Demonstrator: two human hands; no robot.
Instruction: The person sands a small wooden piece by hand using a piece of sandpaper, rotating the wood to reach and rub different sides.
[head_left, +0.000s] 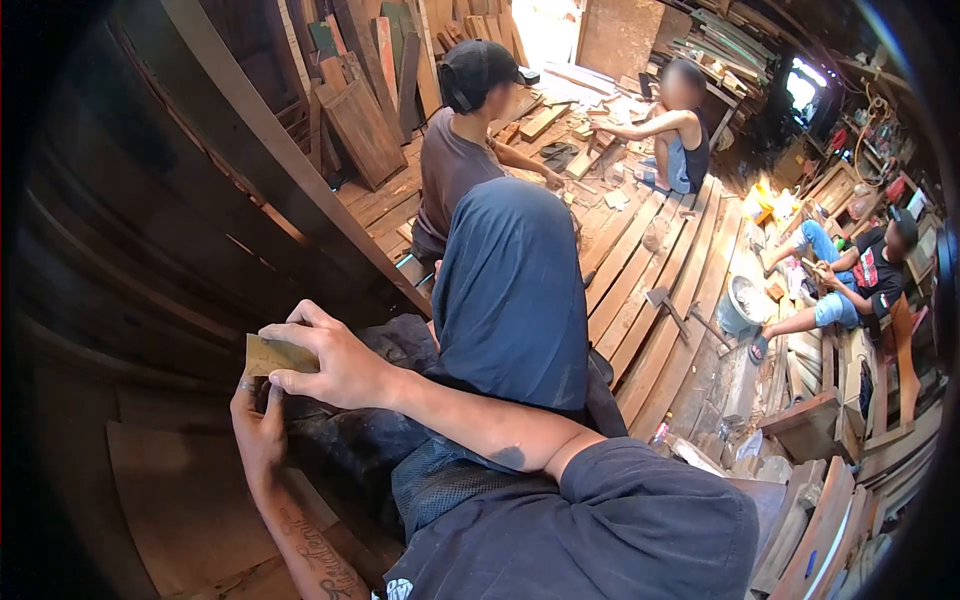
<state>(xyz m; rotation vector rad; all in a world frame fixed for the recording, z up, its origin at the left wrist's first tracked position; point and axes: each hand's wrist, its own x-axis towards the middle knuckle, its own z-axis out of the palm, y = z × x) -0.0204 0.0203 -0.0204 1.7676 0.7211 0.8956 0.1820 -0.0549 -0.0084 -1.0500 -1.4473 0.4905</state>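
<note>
- Nearest me, the dark sleeve point(655, 500) spreads across the bottom of my view, and the bare right forearm runs out of it toward the left side, with a dark patch near the elbow.
- I have the right hand point(340, 365) reaching over from the right, wrist fairly straight, knuckles up and fingers bent. Its fingers lie along the top of a small flat piece point(270, 352) and its thumb is at the lower edge, so the grip is closed on it.
- I see the left hand point(260, 425) below, its tattooed forearm rising steeply from the bottom edge. Its fingers point up at the lower left corner of the piece, thumb raised beside them; I cannot tell how firmly they pinch.
- The flat piece is yellowish brown, held up between the hands, left of the raised knee point(515, 290) in dark cloth.
- Past the knee, a person in a dark cap point(465, 150) sits turned away from me, one arm reaching toward the floor.
- To the right, long planks point(650, 290) cover the floor, with a broad-headed tool point(668, 308) on them and a bucket point(745, 303) near it.
- Beyond the bucket, a person in a black shirt point(870, 270) sits holding something I cannot make out.
- Farther back, a person in a sleeveless top point(690, 140) sits low, near wood scraps point(545, 120).
</note>
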